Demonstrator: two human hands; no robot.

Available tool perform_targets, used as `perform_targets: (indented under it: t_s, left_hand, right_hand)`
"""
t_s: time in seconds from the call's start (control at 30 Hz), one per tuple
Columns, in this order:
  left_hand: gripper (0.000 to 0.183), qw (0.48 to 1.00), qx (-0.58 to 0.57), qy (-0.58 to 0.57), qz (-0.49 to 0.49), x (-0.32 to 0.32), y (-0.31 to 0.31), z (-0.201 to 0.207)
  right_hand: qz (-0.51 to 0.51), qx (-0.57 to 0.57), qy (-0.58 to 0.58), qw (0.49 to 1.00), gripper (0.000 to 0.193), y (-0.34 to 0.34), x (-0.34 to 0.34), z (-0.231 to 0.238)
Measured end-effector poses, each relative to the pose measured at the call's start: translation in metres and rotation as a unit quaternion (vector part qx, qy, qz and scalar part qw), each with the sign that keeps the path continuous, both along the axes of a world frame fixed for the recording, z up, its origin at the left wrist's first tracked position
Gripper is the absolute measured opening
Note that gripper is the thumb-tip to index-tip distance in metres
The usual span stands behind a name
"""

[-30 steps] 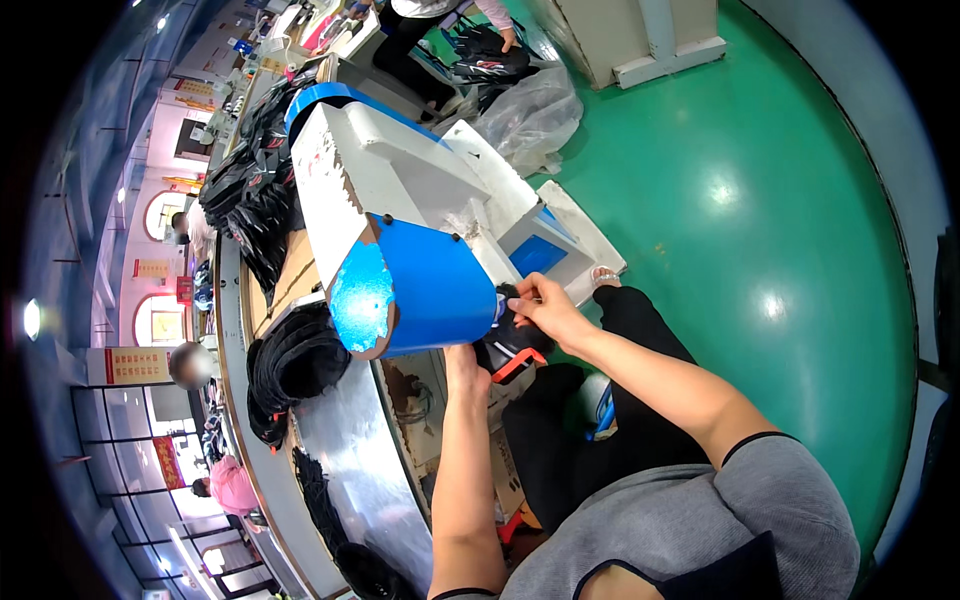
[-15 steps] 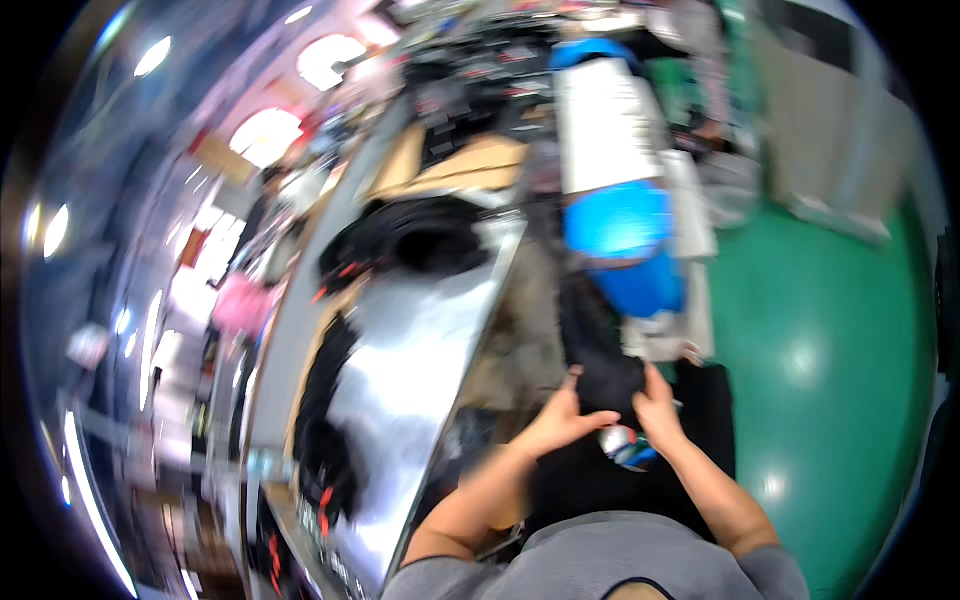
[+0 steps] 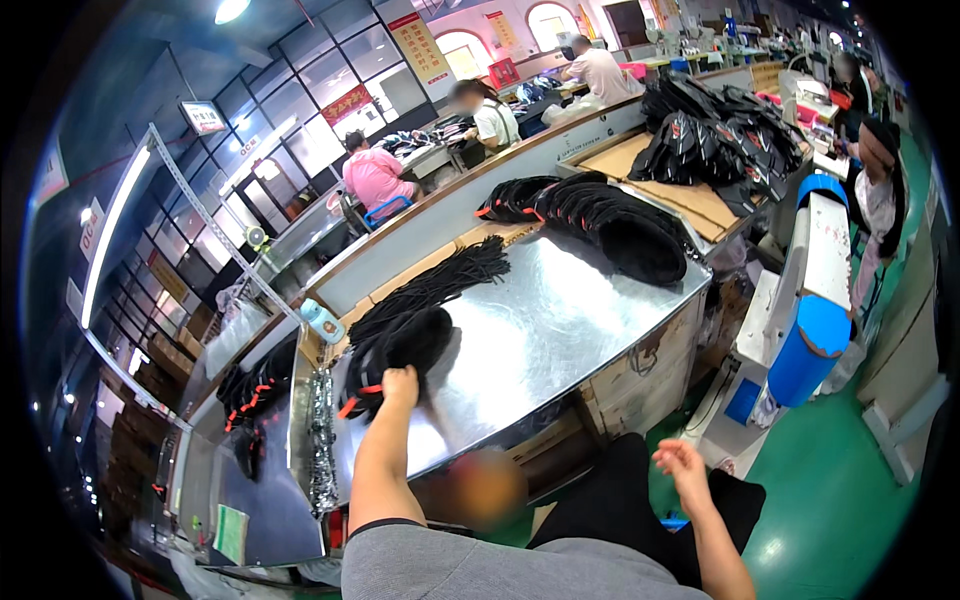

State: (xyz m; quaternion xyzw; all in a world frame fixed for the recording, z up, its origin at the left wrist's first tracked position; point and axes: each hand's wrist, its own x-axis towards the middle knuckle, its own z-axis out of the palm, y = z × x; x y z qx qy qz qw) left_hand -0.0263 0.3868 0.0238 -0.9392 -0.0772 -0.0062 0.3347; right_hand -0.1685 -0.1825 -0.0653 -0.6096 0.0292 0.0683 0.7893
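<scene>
My left hand (image 3: 400, 386) reaches onto the metal-topped table and pinches the near edge of a rounded black fabric piece (image 3: 418, 340), beside an orange-red tab (image 3: 366, 392). That piece lies at the front of a row of similar black pieces with long dark strips (image 3: 440, 282) behind it. My right hand (image 3: 682, 466) hangs over my lap, its fingers loosely bent and apart, with nothing in them. Farther back on the same table (image 3: 530, 320) a long overlapping stack of black pieces (image 3: 610, 220) ends in a round opening.
To the right stands a white-and-blue machine (image 3: 812, 340) on the green floor (image 3: 800, 520). A heap of black pieces (image 3: 715, 135) lies on cardboard at the far end. A light-blue bottle (image 3: 322, 322) stands by the table's left edge. Several people sit beyond the partition (image 3: 420, 230).
The view has swung left from the machine to the table. Both hands held a dark piece near the machine; now my left hand is at the table's row and my right hand is empty.
</scene>
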Motion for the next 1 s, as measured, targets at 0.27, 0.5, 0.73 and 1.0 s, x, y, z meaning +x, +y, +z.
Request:
perform_targets:
  t_s: [0.27, 0.5, 0.73, 1.0]
  left_hand:
    - [0.034, 0.979, -0.182, 0.046, -0.073, 0.068, -0.094, 0.054]
    - [0.06, 0.843, -0.474, -0.154, -0.201, 0.235, -0.172, 0.057]
    - [0.094, 0.795, -0.525, -0.299, -0.059, 0.402, -0.181, 0.054]
    - [0.119, 0.806, -0.527, -0.241, 0.12, 0.55, -0.166, 0.052]
  right_hand:
    - [0.092, -0.119, 0.042, 0.988, 0.022, -0.015, 0.036, 0.002]
    - [-0.034, -0.333, -0.13, 0.934, 0.027, -0.034, 0.132, 0.053]
    - [-0.188, -0.549, -0.301, 0.757, 0.055, -0.018, 0.275, 0.122]
    - [-0.139, -0.638, -0.215, 0.726, 0.09, 0.01, 0.427, 0.154]
